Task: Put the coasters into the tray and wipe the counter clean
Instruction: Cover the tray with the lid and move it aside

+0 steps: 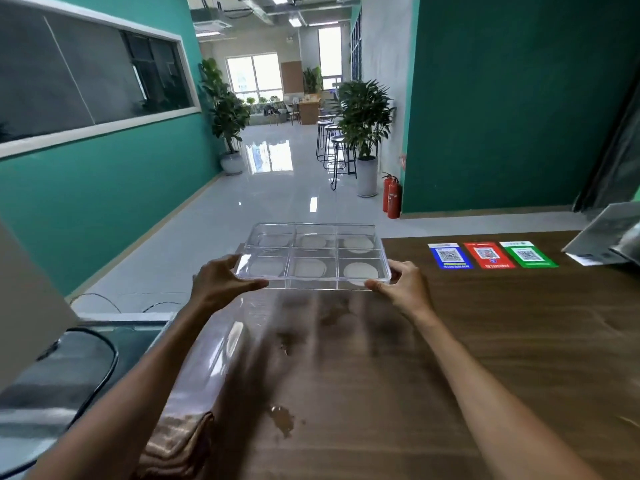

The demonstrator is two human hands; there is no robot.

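Both hands hold the clear tray at the far edge of the counter.

The left hand (221, 282) grips the tray (313, 228) at its 8 o'clock corner and the right hand (403, 284) at its 4 o'clock corner, fingers curled on the rim. Six round coasters (360, 271) lie in its compartments. On the wooden counter (519, 341), toward 6 o'clock from the tray, sits a wet spill (282, 419); a folded cloth (180, 445) lies at 7 o'clock.

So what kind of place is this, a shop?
Probably a café or office coffee bar: a wooden counter carries QR payment stickers, and bar stools line the hallway beyond.
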